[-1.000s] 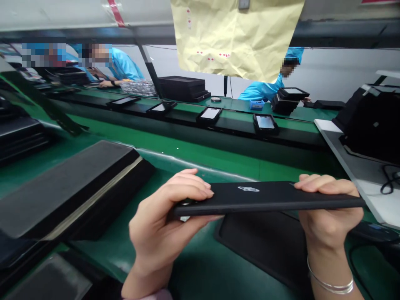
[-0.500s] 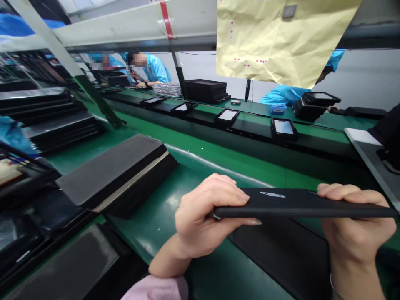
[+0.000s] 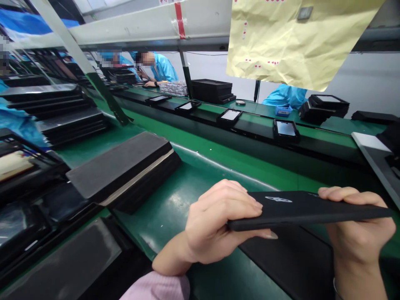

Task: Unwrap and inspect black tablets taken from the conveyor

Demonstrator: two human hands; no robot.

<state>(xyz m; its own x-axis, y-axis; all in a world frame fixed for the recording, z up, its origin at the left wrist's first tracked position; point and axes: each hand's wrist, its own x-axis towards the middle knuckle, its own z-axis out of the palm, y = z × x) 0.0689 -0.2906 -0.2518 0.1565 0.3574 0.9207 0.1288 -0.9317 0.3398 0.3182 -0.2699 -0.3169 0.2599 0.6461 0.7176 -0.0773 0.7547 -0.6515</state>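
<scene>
Although the head had turned slightly left a moment earlier, shifting the whole scene across the view, the black tablet (image 3: 306, 212) stayed level between the person's two hands, with no change in how it was held. Its back faced up, showing a pale logo (image 3: 278, 199), and it was seen almost edge-on, its left end dipping slightly.

The left hand (image 3: 223, 223) had a firm grip on the tablet's left end, closed around the edge with the fingers lying across the back and the thumb reaching beneath. The right hand (image 3: 359, 231) held the other end the same way, its fingers (image 3: 346, 195) curled over the back, though its thumb was hidden below.

The tablet hung in the air, touching nothing but the hands, above a black mat (image 3: 281, 258) on the green worktop (image 3: 175, 196). A pink sleeve (image 3: 156, 287) showed at the left wrist. Left of the hands lay a stack of black cases (image 3: 125, 166). Farther off, a row of tablets (image 3: 286, 129) sat screen-up along a raised black rail (image 3: 250, 131), and a sheet of yellow paper (image 3: 296, 41) hung overhead. Beyond it, a co-worker in a blue smock (image 3: 158, 68) bent over the line.
</scene>
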